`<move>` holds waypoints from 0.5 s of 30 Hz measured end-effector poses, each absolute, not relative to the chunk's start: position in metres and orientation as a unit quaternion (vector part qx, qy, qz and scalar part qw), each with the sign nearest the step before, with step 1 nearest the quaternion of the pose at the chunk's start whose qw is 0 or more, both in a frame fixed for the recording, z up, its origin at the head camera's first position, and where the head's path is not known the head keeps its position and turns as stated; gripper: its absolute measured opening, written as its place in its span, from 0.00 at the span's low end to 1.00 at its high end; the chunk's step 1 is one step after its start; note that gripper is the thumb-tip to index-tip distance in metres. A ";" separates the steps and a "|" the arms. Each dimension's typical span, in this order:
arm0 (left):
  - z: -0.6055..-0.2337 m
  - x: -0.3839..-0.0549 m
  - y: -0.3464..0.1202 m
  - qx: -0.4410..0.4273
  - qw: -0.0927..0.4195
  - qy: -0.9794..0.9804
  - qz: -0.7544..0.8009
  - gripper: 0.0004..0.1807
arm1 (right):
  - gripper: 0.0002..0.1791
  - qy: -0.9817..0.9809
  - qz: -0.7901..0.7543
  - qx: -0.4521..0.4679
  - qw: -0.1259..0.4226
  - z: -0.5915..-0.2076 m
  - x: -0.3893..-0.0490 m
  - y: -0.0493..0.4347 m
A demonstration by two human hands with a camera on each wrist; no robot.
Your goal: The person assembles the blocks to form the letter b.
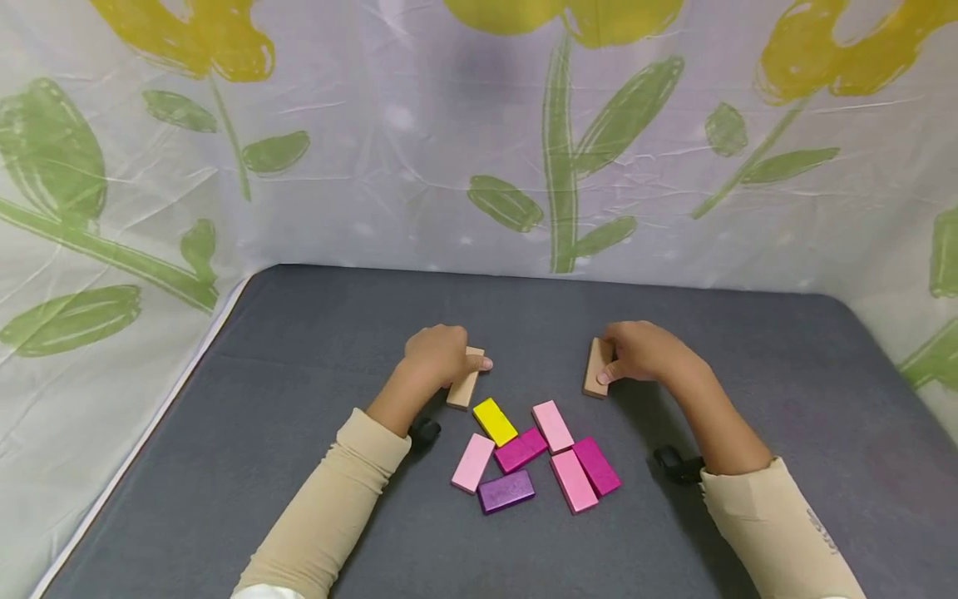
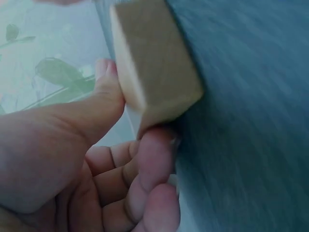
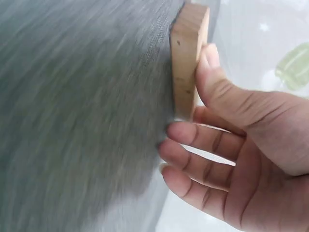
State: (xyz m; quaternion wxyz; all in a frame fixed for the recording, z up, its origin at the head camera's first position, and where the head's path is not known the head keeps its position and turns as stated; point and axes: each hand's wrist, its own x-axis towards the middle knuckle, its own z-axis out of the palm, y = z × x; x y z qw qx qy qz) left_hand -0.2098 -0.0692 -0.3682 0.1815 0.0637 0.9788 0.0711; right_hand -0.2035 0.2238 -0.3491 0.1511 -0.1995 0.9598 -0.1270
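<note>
My left hand (image 1: pixel 437 356) grips a plain wooden block (image 1: pixel 463 391) low over the grey table. In the left wrist view the thumb lies along one side of that block (image 2: pixel 157 53), with fingertips at its near end. To the right, my right hand (image 1: pixel 649 351) holds a second plain wooden block (image 1: pixel 595 370) by its side. The right wrist view shows the thumb on this block's (image 3: pixel 184 72) face, the index finger partly hidden behind it and the other fingers loosely bent. Nearest to the left hand's block lies a yellow block (image 1: pixel 495 422).
Nearer the front lie a purple block (image 1: pixel 506 492), magenta blocks (image 1: pixel 521 451) and pink blocks (image 1: pixel 473 462), some touching. The grey tabletop (image 1: pixel 299 349) meets a white curtain (image 1: pixel 374 166) printed with flowers behind. A dark wrist device (image 1: pixel 677 464) sits by the right sleeve.
</note>
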 end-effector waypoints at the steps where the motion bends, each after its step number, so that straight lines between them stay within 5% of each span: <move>1: -0.369 -0.212 -0.066 0.062 0.178 0.980 0.072 0.35 | 0.29 0.960 -0.132 -0.197 0.148 -0.350 -0.207 0.219; 15: -0.383 -0.217 -0.045 0.067 0.172 0.964 0.189 0.36 | 0.40 0.953 -0.188 -0.106 0.214 -0.360 -0.255 0.167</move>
